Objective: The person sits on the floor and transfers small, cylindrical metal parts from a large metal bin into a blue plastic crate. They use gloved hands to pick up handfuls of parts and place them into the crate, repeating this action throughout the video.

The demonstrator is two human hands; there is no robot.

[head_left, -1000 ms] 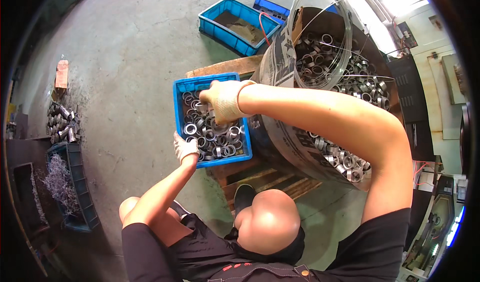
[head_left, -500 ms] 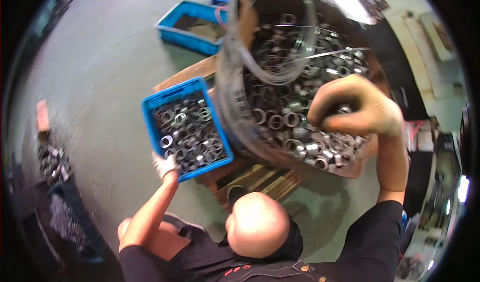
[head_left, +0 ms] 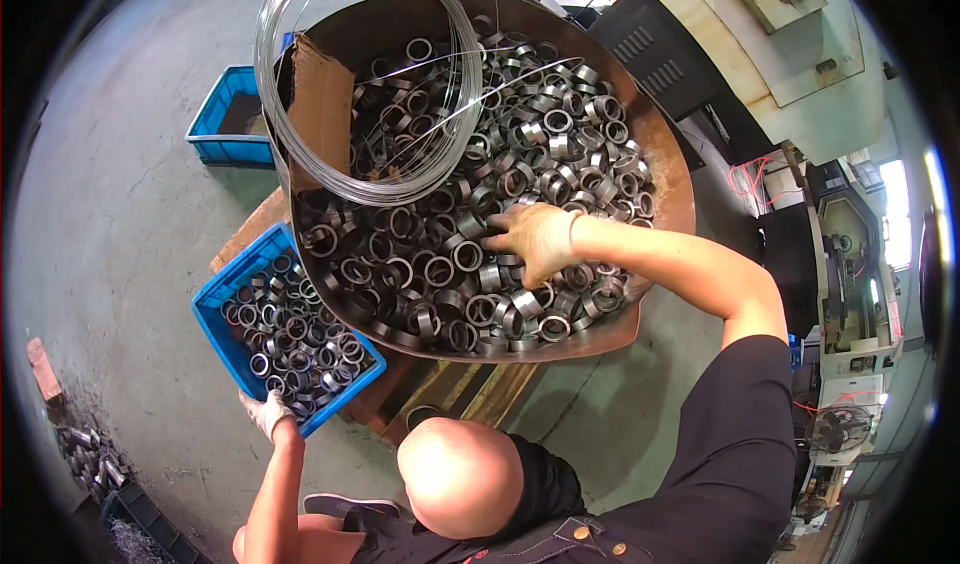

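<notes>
The right hand (head_left: 540, 242), in a cream-coloured fabric glove with darkened fingertips, reaches down onto a loose heap of short grey metal rings (head_left: 560, 147). Its fingers are spread apart, touching the heap and pointing toward the person's left; whether a ring lies under the palm cannot be told. The heap surrounds this hand on all sides and fills a large, curved-walled brown container (head_left: 672, 179), whose near rim runs between the hand and the body.

Beyond the right hand and to its left, a wide coil of thin silvery wire (head_left: 385, 192) lies across the container, its loose ends stretching over the rings. Seen through the coil, a piece of brown cardboard (head_left: 322, 104) stands along the container's left wall.

The left hand (head_left: 267, 414), in a whitish glove, is closed on the rim of a rectangular blue plastic crate (head_left: 343, 399), just beside the corner nearest the body. A smaller batch of similar grey rings (head_left: 300, 329) lies in the crate, just beyond this hand and to its right. The crate sits beside the container, tilted in outline against the body's line.

To the right of the left hand, a slatted wooden pallet (head_left: 495, 396) shows below the container. Well beyond the left hand, a second blue plastic crate (head_left: 235, 151) stands on the grey floor (head_left: 130, 234), partly hidden by the coil.
</notes>
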